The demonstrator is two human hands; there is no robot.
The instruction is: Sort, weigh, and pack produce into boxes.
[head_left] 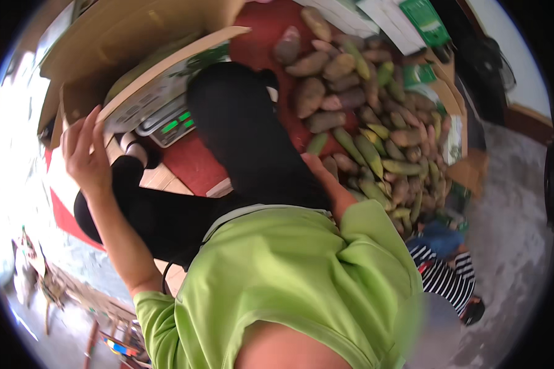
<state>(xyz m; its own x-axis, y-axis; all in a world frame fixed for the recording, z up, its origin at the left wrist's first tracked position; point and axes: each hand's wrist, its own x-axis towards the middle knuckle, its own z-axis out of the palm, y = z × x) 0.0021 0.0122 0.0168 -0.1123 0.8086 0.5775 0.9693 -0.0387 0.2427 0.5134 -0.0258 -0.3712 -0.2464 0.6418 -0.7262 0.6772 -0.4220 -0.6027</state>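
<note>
Ctn [157, 93]: brown cardbd., open top, green-printed side. L hand [85, 150] part-curled at rim, hold unclear; R hand [319, 168] part-hidden, can't tell.

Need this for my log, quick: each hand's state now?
Left hand: at edge of cardboard box; grip cannot be told.
Right hand: mostly hidden, cannot be told.

From my feed, wearer's clothing: loose lime-green short-sleeved top [289, 264], smooth cloth, wide rounded neckline, soft folds across the front. Pale greyish band [229, 216] at its hem. Plain black trousers [252, 138]. Left hand [83, 150] and right hand [317, 169] bare. Thin black cord [165, 278] beside the top's left edge; I can't trace its attachment.
</note>
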